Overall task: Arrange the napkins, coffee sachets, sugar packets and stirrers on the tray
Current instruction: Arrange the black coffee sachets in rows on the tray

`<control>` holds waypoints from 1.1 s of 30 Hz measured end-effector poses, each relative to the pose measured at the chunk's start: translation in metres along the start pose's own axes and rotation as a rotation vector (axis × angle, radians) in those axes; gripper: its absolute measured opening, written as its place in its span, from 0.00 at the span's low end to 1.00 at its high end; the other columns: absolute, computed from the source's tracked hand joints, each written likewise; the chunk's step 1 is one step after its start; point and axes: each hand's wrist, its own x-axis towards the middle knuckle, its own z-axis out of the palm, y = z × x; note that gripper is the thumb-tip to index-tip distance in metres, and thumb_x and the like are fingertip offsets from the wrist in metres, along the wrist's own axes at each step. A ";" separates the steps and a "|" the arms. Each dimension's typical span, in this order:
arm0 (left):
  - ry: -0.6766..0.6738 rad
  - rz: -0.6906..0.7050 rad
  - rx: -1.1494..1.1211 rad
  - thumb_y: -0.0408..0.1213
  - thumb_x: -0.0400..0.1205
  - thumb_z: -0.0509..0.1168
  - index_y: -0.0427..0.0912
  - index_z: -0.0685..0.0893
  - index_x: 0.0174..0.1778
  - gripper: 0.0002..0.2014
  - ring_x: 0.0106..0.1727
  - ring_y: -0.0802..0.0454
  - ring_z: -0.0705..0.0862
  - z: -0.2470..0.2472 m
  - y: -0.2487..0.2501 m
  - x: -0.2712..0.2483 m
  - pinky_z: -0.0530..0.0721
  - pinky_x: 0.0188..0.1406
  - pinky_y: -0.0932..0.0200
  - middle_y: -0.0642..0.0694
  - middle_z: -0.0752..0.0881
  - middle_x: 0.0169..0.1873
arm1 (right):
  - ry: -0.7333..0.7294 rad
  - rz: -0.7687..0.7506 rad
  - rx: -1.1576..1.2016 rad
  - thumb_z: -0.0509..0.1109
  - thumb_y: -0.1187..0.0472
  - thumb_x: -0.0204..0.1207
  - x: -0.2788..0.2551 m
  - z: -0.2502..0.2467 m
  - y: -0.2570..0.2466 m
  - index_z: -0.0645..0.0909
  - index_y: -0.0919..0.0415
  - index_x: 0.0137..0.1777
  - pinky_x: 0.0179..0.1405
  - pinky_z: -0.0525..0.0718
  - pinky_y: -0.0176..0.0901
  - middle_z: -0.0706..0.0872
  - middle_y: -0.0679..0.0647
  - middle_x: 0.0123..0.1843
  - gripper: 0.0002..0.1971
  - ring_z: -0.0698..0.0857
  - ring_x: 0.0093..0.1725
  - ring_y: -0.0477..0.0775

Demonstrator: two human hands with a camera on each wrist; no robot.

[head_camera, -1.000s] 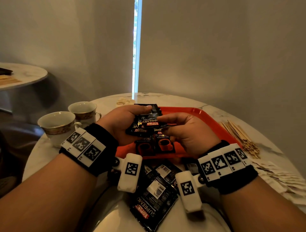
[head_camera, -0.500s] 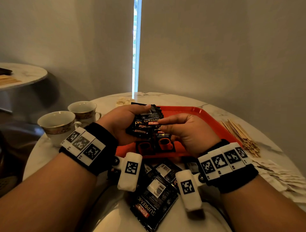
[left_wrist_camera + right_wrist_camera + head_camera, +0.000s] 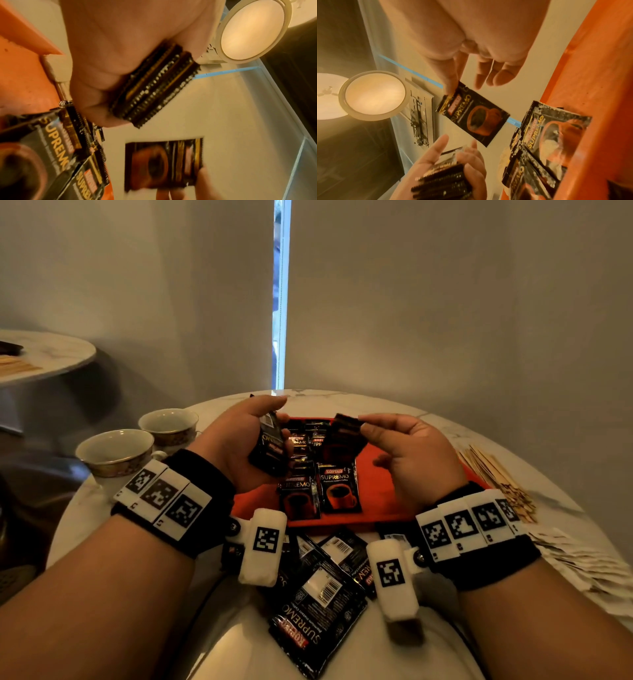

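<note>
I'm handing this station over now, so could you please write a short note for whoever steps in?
Left hand grips a stack of coffee sachets.
Right hand pinches a single sachet above the red tray.
Done: a few sachets lie on the tray.
Left: loose sachets on the table's near edge, stirrers and paper packets to the right of the tray.

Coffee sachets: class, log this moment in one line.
left hand: holds stack of black coffee sachets | right hand: pinches single black sachet | red plastic tray: some sachets laid
</note>
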 end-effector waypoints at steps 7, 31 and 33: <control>0.042 0.056 -0.055 0.46 0.82 0.64 0.44 0.77 0.57 0.12 0.30 0.54 0.77 -0.002 0.004 -0.001 0.79 0.34 0.60 0.47 0.78 0.32 | 0.070 0.219 0.040 0.72 0.68 0.79 0.015 -0.001 0.020 0.88 0.58 0.47 0.43 0.79 0.52 0.93 0.57 0.42 0.05 0.88 0.44 0.60; 0.030 0.032 -0.018 0.47 0.81 0.66 0.44 0.80 0.51 0.10 0.34 0.54 0.78 -0.003 0.003 -0.001 0.78 0.38 0.58 0.48 0.78 0.36 | 0.060 0.393 -0.036 0.75 0.67 0.77 0.014 0.002 0.037 0.88 0.64 0.49 0.23 0.71 0.42 0.88 0.57 0.38 0.03 0.80 0.30 0.51; 0.030 0.030 -0.015 0.47 0.81 0.66 0.44 0.79 0.52 0.11 0.34 0.54 0.77 -0.003 0.002 -0.001 0.79 0.36 0.59 0.48 0.78 0.35 | 0.062 0.391 -0.032 0.75 0.66 0.77 0.014 0.002 0.036 0.88 0.64 0.50 0.23 0.71 0.43 0.89 0.56 0.37 0.04 0.81 0.30 0.50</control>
